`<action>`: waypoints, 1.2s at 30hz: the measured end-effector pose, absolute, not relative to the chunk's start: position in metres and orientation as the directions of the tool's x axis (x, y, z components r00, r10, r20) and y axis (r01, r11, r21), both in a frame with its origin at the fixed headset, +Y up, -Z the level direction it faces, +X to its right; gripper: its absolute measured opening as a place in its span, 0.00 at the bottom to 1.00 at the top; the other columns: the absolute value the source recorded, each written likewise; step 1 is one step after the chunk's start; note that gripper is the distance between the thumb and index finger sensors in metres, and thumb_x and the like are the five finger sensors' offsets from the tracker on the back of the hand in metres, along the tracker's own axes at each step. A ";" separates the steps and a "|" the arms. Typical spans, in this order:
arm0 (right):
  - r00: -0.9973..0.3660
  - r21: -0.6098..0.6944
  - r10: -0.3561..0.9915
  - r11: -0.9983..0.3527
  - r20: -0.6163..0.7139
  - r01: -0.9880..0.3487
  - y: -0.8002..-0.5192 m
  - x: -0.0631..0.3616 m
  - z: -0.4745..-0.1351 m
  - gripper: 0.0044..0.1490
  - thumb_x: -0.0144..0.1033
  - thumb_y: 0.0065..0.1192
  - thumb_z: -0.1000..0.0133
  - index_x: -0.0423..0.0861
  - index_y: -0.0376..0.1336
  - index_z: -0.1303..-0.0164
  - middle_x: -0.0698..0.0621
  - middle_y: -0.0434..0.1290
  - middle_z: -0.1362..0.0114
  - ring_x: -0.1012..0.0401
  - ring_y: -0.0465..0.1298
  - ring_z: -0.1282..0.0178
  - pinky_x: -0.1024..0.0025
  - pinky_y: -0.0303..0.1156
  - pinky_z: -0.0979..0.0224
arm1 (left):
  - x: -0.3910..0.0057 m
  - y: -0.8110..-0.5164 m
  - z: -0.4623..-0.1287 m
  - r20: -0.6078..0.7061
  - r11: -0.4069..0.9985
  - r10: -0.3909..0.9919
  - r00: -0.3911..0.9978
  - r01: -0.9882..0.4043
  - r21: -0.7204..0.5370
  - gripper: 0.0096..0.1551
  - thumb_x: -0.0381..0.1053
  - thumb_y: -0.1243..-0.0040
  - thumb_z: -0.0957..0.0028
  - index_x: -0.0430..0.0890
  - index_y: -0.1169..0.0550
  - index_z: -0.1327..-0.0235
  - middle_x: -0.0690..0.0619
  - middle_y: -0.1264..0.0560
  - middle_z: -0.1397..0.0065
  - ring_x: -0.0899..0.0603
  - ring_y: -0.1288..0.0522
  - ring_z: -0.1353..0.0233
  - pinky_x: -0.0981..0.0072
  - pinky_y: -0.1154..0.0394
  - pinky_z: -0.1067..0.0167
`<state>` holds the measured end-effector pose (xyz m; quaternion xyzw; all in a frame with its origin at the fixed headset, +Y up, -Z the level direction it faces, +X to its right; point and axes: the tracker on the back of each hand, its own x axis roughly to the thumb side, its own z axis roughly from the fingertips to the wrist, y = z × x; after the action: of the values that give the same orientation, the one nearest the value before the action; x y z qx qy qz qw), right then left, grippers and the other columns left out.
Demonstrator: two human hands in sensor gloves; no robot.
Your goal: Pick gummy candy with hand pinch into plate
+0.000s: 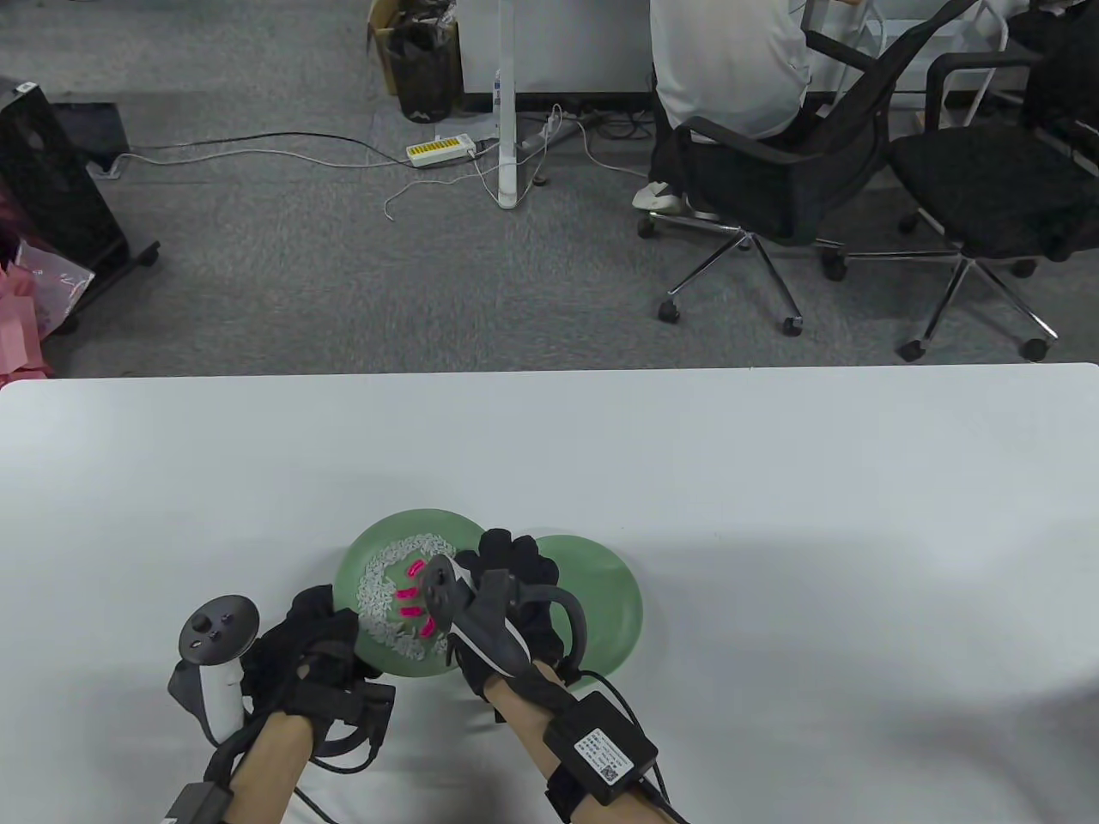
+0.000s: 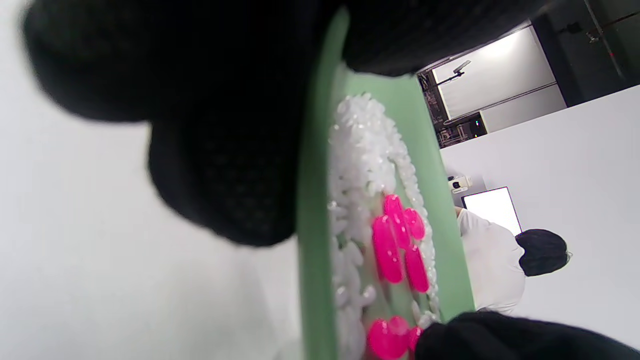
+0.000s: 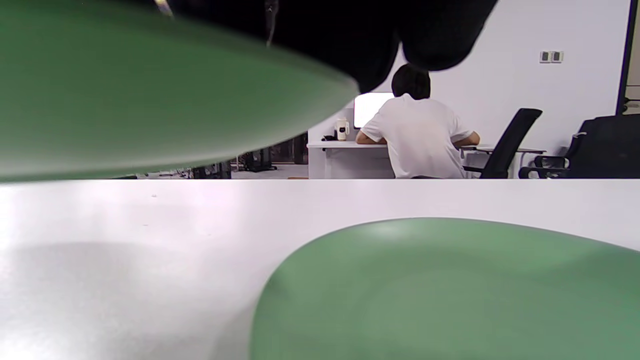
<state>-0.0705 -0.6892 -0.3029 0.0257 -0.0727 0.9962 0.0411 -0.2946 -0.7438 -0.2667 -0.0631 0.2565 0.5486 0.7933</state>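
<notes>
**Both hands on the tilted rice plate**

Left hand [image 1: 313, 648] in black knit glove grips the near rim of the round green plate of white rice grains [image 1: 365, 554], lifted and tilted. Right hand [image 1: 515, 584] holds its far side; fingers hidden, closure unclear. Glossy oblong pink gummy candies [image 2: 395, 245] lie on the rice, just beside the right hand. Second smooth green plate [image 1: 614, 601] sits on the white counter [image 1: 773, 515], under the right hand.

My left hand [image 1: 313, 639] is at the near left rim of the plate of rice and candy [image 1: 361, 566], fingers [image 2: 220, 165] curled against its outer edge with the thumb over the rim, gripping it. My right hand [image 1: 515, 592] reaches forward over that plate's right side, its fingers bent downward; whether they pinch anything cannot be determined. Both forearms are bare below the gloves.
</notes>
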 end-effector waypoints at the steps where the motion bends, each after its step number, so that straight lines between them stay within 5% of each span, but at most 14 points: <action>1: -0.995 -0.141 0.076 -0.987 0.058 -0.084 -0.689 -0.071 -0.302 0.31 0.54 0.74 0.61 0.58 0.75 0.47 0.55 0.67 0.27 0.53 0.69 0.31 0.47 0.64 0.26 | -0.295 -0.744 -0.267 -0.474 0.390 0.839 0.267 -0.903 0.182 0.32 0.48 0.36 0.56 0.45 0.26 0.35 0.49 0.16 0.44 0.41 0.09 0.72 0.65 0.12 0.76; 36: -0.949 -0.099 -0.130 -0.989 0.287 0.106 -0.696 -0.093 -0.310 0.30 0.54 0.69 0.61 0.46 0.77 0.58 0.56 0.68 0.29 0.53 0.69 0.29 0.47 0.65 0.25 | -0.297 -0.757 -0.271 -0.503 0.421 0.815 0.289 -0.891 0.170 0.32 0.48 0.36 0.56 0.44 0.24 0.35 0.47 0.15 0.46 0.41 0.09 0.74 0.65 0.12 0.78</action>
<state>-0.0934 -0.6960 -0.3100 0.1479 -0.0410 0.9863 -0.0598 -0.2970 -0.7574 -0.2713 -0.0714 0.2666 0.5332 0.7997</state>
